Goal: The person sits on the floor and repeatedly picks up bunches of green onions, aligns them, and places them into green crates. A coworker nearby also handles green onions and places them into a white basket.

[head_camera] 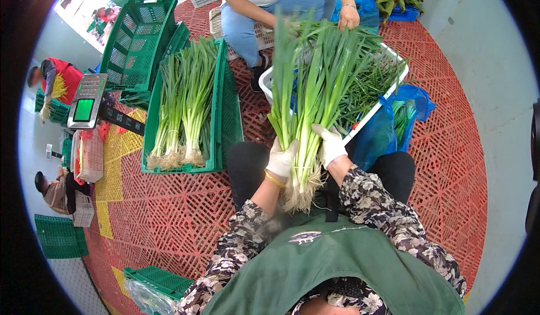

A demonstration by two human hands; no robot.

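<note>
Between my gloved hands stands a bundle of leek-like greens (310, 120), leaves away from me and shaggy roots toward my lap. A thin pale band appears to circle its stems just above the roots. My left hand (283, 158) grips its left side, wearing a whitish glove with a yellow band at the wrist. Gloved alike, my right hand (331, 145) presses the right side, thumb across the stems. The leaf tips on the left are blurred. Behind the bundle, a white plastic tub (375, 123) holds loose green leaves (358, 93).
Left of my knees, a green crate (219, 104) holds tied bundles (190, 104). A scale display (86, 101) rises beside it, near another green crate (137, 44). Opposite sits a person (274, 11), hands at the tub's far side. A blue bag (375, 133) lies by my right knee.
</note>
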